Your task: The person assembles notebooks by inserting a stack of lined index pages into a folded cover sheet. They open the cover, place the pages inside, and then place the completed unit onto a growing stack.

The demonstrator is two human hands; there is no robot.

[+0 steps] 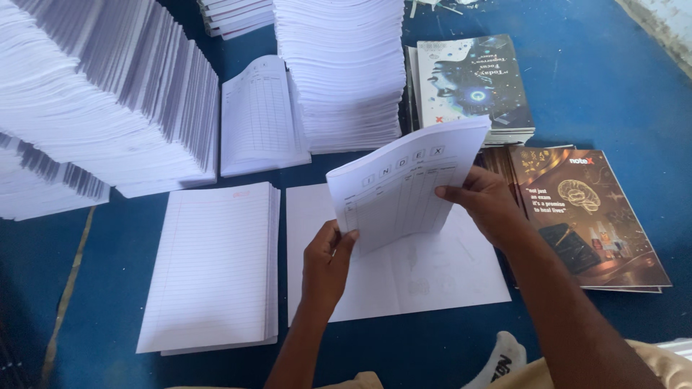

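Tall stacks of white printed sheets (pixel 108 94) rise at the far left and centre, running past the frame's top so their full height is hidden. Nearer lies a thick block of ruled pages (pixel 213 266) beside a large blank white sheet (pixel 404 277) on the blue floor (pixel 613 86), with dark glossy notebook covers (pixel 587 216) fanned at the right. Above the blank sheet, the left hand (pixel 326 263) pinches the lower corner and the right hand (pixel 486 202) grips the right edge of a thin index page bundle (pixel 404 184). It looks light and floppy, best held at opposite edges. Its underside is hidden.
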